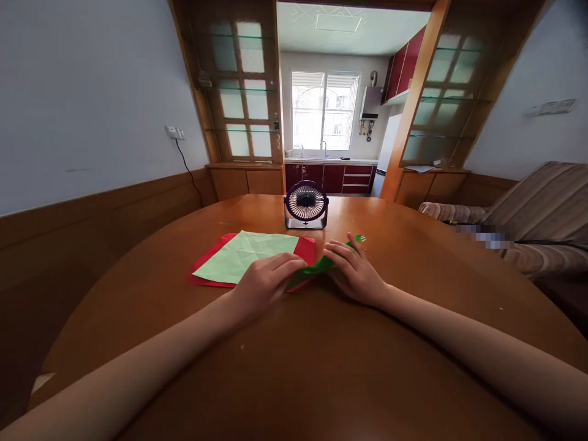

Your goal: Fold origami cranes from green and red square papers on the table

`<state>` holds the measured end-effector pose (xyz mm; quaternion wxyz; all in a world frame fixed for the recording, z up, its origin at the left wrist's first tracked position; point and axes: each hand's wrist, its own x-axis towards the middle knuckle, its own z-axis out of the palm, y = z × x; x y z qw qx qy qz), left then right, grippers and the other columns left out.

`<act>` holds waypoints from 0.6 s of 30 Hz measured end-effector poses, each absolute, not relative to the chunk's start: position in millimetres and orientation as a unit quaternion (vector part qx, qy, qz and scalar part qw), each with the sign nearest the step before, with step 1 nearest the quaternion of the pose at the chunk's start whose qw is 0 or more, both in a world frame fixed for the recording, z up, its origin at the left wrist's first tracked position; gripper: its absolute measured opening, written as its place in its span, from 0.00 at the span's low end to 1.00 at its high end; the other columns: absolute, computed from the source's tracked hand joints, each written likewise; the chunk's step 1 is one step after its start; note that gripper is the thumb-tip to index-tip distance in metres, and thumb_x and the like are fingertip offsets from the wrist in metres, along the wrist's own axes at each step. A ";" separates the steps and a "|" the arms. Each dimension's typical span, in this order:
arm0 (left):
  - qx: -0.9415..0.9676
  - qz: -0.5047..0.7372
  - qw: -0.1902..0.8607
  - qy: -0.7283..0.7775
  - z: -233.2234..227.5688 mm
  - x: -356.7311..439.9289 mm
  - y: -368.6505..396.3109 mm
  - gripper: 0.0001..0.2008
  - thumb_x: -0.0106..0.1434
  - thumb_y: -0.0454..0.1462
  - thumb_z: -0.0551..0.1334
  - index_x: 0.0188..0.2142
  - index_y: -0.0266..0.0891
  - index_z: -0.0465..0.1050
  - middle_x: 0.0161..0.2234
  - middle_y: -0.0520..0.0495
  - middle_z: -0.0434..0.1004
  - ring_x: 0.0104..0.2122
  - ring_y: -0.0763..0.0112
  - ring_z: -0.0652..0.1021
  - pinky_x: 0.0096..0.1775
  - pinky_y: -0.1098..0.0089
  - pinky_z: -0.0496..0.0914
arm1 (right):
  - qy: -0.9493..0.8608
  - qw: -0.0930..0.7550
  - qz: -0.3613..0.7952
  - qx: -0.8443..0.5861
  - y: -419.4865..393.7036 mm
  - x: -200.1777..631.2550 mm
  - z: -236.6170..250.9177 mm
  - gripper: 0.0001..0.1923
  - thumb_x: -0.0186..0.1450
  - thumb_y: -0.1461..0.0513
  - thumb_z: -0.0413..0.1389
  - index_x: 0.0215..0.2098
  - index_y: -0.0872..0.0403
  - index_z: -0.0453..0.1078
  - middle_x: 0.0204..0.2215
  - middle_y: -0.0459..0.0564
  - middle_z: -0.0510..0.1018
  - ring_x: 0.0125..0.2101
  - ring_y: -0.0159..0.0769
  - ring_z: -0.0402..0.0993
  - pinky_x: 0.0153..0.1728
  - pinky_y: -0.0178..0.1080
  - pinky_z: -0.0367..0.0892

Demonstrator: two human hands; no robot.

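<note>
A folded dark green paper lies on the round wooden table, held between both hands. My left hand presses on its left end with fingers curled. My right hand pinches its right end, where a green tip sticks out past the fingers. Just left of my left hand lies a light green creased paper sheet on top of a red sheet.
A small dark desk fan stands on the table beyond the papers. A sofa sits at the right. Walls close in on the left, and a kitchen opens behind the table.
</note>
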<state>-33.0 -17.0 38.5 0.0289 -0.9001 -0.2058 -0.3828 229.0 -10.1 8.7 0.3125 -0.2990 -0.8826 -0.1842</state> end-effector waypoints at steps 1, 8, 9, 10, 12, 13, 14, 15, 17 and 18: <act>-0.905 -0.378 0.038 -0.191 38.0 -31.9 -18.3 0.13 0.68 0.32 0.50 0.45 0.41 0.70 0.42 0.45 0.78 0.40 0.69 0.78 0.40 0.70 0.72 | -0.883 0.319 -0.183 -0.291 -10.2 229.6 7.7 0.28 0.70 0.63 0.43 0.68 0.48 0.46 0.59 0.55 0.66 0.62 0.46 0.59 0.65 0.63 0.37; -0.895 -0.379 -0.036 -0.233 43.7 -33.4 -20.2 0.10 0.66 0.40 0.58 0.47 0.41 0.69 0.43 0.45 0.76 0.42 0.66 0.77 0.43 0.65 0.72 | -0.867 0.373 -0.209 -0.256 -9.5 233.8 5.5 0.21 0.70 0.63 0.48 0.61 0.49 0.58 0.55 0.55 0.70 0.58 0.41 0.64 0.59 0.52 0.61; -0.892 -0.380 -0.052 -0.241 44.9 -33.7 -20.5 0.12 0.66 0.41 0.58 0.47 0.41 0.69 0.45 0.45 0.76 0.43 0.65 0.76 0.44 0.64 0.72 | -0.867 0.370 -0.206 -0.264 -9.7 234.1 5.6 0.19 0.70 0.63 0.48 0.59 0.48 0.60 0.54 0.54 0.70 0.58 0.41 0.64 0.59 0.52 0.62; -0.888 -0.381 -0.068 -0.249 45.6 -33.9 -20.6 0.13 0.67 0.42 0.57 0.48 0.42 0.69 0.46 0.44 0.75 0.44 0.65 0.76 0.45 0.63 0.72 | -0.868 0.366 -0.203 -0.269 -9.9 234.2 5.6 0.17 0.70 0.63 0.48 0.57 0.48 0.62 0.54 0.54 0.71 0.58 0.42 0.64 0.58 0.53 0.62; -0.877 -0.386 -0.102 -0.266 45.9 -33.7 -20.0 0.14 0.69 0.43 0.54 0.50 0.42 0.69 0.46 0.44 0.74 0.44 0.65 0.75 0.44 0.65 0.72 | -0.871 0.362 -0.204 -0.262 -10.0 234.2 5.4 0.15 0.70 0.64 0.48 0.53 0.49 0.65 0.54 0.54 0.71 0.57 0.41 0.64 0.58 0.52 0.62; -0.870 -0.390 -0.118 -0.279 45.5 -33.5 -19.4 0.14 0.69 0.43 0.52 0.50 0.42 0.69 0.46 0.44 0.74 0.44 0.66 0.76 0.41 0.66 0.72 | -0.873 0.363 -0.210 -0.249 -9.9 234.2 5.1 0.13 0.70 0.64 0.48 0.51 0.49 0.67 0.53 0.54 0.71 0.57 0.41 0.65 0.58 0.52 0.62; -0.861 -0.395 -0.130 -0.293 44.9 -33.1 -18.5 0.14 0.69 0.43 0.52 0.49 0.42 0.69 0.46 0.45 0.74 0.43 0.66 0.76 0.38 0.68 0.73 | -0.873 0.367 -0.218 -0.234 -9.7 234.2 4.6 0.12 0.69 0.65 0.49 0.49 0.50 0.67 0.53 0.54 0.72 0.57 0.40 0.65 0.58 0.52 0.63; -0.852 -0.401 -0.140 -0.307 44.1 -32.6 -17.5 0.14 0.69 0.43 0.52 0.49 0.43 0.70 0.45 0.45 0.75 0.42 0.66 0.76 0.36 0.69 0.72 | -0.873 0.372 -0.228 -0.220 -9.5 234.3 4.2 0.10 0.69 0.66 0.50 0.47 0.50 0.68 0.53 0.54 0.72 0.57 0.40 0.65 0.58 0.52 0.62; -0.828 -0.422 -0.157 -0.334 42.6 -31.8 -15.0 0.13 0.68 0.42 0.53 0.47 0.43 0.72 0.45 0.46 0.75 0.42 0.66 0.76 0.36 0.70 0.72 | -0.869 0.377 -0.250 -0.201 -9.4 235.0 3.3 0.08 0.68 0.67 0.51 0.44 0.51 0.68 0.53 0.54 0.72 0.57 0.40 0.65 0.59 0.55 0.61; -0.812 -0.438 -0.167 -0.347 42.0 -31.6 -13.5 0.13 0.68 0.42 0.53 0.45 0.43 0.73 0.44 0.47 0.76 0.42 0.66 0.76 0.36 0.70 0.72 | -0.867 0.378 -0.262 -0.194 -9.8 235.8 3.0 0.08 0.67 0.67 0.52 0.42 0.51 0.67 0.53 0.54 0.71 0.58 0.40 0.65 0.60 0.56 0.60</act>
